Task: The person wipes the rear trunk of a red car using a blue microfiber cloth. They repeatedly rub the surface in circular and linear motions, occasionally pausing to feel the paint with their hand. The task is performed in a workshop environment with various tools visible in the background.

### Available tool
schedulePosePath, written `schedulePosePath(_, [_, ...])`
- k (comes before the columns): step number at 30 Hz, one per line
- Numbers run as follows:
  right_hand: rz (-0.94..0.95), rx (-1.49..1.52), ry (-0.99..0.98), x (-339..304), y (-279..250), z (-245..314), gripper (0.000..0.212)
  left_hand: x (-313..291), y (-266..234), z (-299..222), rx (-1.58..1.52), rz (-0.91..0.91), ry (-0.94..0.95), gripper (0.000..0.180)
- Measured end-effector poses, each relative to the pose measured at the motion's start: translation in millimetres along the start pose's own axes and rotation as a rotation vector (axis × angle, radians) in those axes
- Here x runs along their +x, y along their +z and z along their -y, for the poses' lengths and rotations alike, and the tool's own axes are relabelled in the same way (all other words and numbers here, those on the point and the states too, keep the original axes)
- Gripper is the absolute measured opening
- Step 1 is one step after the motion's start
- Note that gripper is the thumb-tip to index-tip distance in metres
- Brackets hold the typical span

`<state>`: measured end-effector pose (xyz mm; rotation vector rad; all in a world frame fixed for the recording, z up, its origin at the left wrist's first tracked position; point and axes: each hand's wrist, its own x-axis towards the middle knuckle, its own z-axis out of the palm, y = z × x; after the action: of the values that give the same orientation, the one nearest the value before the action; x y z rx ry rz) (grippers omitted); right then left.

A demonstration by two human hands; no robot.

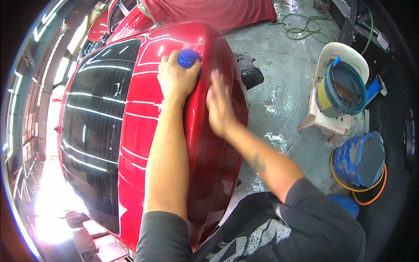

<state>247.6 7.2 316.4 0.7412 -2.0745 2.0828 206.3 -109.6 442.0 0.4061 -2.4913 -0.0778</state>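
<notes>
Bent fingers of my left hand (178, 78) close round a fuzzy blue wash cloth (188, 58), which bulges out between thumb and fingers. This hand rests on the red trunk lid of a car (140, 124), near the lid's far corner. My right hand (219, 105) is at the rear face of the car, just below the lid's edge, its fingers stretched out and smeared by motion. I see nothing in it, though its palm side is hidden. The dark rear window (91, 131) lies to the left of both hands.
A teal bucket (330, 94) stands on a white plastic chair (334, 50) at the right. Nearer are a scuffed blue bucket (349, 157) and an orange hose (370, 201). A green hose (305, 28) coils on the wet floor. A red-covered vehicle (209, 13) stands beyond.
</notes>
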Motion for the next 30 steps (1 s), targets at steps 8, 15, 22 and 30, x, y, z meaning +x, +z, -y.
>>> schedulePosePath(8, [0.043,0.059,-0.055,-3,-2,9,0.064,16,2,-2,0.014,0.036,-0.054,0.058])
schedulePosePath(15, [0.116,0.093,-0.076,-44,-4,26,0.069,14,3,-3,0.011,0.007,-0.038,0.057])
schedulePosePath(22, [-0.030,0.017,-0.003,72,-10,-26,0.062,22,6,-13,-0.080,0.045,-0.057,0.053])
schedulePosePath(30, [0.289,0.128,-0.082,-73,-21,24,0.071,11,-4,-13,-0.155,0.004,0.071,0.047])
